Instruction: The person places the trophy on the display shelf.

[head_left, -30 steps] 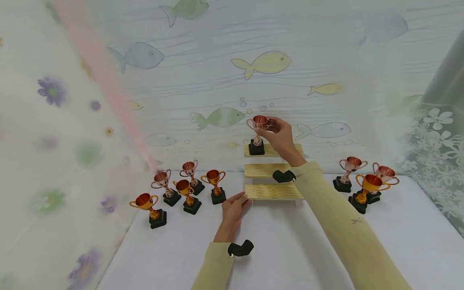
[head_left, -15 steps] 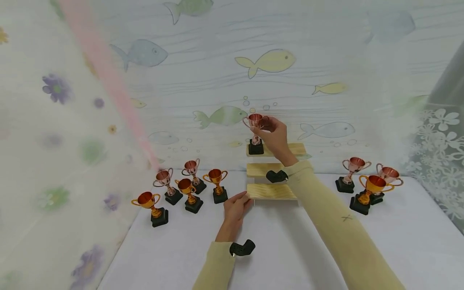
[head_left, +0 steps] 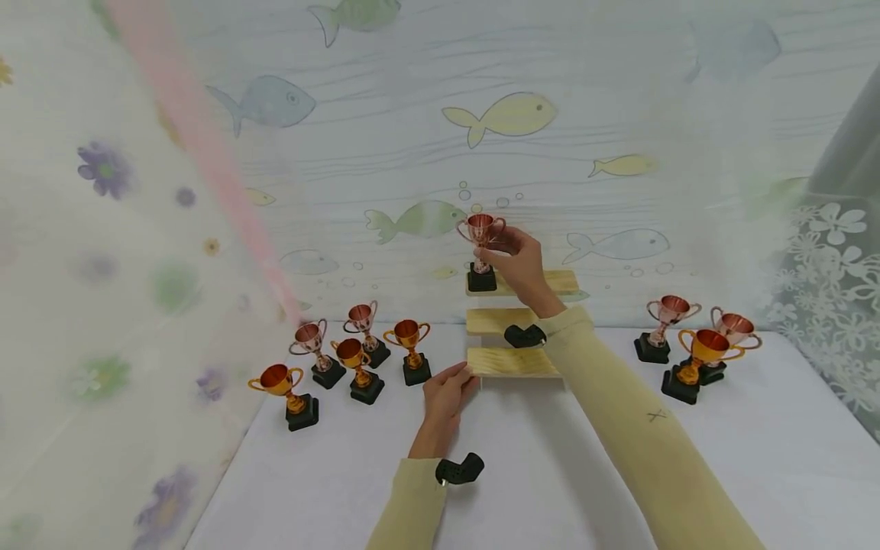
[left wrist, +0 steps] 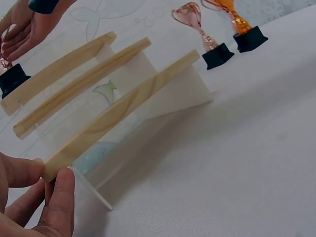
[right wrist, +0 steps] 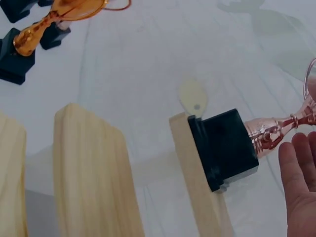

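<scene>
A three-tier display stand (head_left: 517, 362) with pale wooden boards and clear side panels stands in the middle of the table. At the left end of its top board, a rose-gold trophy cup (head_left: 480, 237) sits upright on a black base. My right hand (head_left: 519, 263) holds this cup from its right side, around the bowl and stem. In the right wrist view the black base (right wrist: 224, 148) lies against the top board. My left hand (head_left: 445, 395) pinches the left corner of the lowest board, thumb and fingers (left wrist: 61, 197) on either side of the wood.
Left of the stand are several gold trophies (head_left: 407, 334) and rose-gold trophies (head_left: 311, 338). To the right, a gold trophy (head_left: 708, 347) stands before two rose-gold ones (head_left: 670, 312). A fish-patterned curtain (head_left: 412, 153) hangs behind the white table (head_left: 536, 473).
My right hand and the rose-gold trophy have shifted left along the top board to its left end. My left hand keeps its pinch on the lowest board.
</scene>
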Motion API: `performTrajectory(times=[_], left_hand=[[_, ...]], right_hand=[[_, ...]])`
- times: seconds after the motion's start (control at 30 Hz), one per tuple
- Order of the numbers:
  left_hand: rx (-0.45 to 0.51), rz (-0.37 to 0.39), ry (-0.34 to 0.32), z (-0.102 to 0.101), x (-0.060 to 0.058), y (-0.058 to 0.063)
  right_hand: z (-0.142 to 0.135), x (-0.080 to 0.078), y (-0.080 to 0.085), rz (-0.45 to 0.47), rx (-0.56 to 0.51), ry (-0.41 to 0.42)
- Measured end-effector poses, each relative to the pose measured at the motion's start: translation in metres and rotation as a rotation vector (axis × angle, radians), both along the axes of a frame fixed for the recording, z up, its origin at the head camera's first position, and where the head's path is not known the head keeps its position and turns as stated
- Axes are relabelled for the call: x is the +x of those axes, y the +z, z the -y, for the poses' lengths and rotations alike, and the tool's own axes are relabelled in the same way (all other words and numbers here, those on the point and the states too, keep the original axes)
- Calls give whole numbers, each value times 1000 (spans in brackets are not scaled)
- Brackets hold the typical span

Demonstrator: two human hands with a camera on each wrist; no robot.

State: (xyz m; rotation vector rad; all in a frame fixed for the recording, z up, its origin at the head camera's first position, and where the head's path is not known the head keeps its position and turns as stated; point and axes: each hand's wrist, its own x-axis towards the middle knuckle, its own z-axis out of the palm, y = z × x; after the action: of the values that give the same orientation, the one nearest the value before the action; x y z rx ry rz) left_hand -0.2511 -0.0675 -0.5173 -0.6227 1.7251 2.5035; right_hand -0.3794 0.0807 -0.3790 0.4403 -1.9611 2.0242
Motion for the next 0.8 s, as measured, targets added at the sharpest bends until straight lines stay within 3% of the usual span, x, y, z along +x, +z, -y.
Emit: performTrajectory(times=[0.23,0.43,0.6,0.8], left_hand=[[2,-16,-9,-1,2,0],[-1,-12,10,1,-1,3],[-9,-12,4,2,-3,5],[-8,-4,-10,0,0,5]], right_hand=[[-18,21,-8,79,9,10],[-36,49,-18,180,-10,63],[-58,84,-34,177,181,32],[-97,139,-57,115,356,-45]])
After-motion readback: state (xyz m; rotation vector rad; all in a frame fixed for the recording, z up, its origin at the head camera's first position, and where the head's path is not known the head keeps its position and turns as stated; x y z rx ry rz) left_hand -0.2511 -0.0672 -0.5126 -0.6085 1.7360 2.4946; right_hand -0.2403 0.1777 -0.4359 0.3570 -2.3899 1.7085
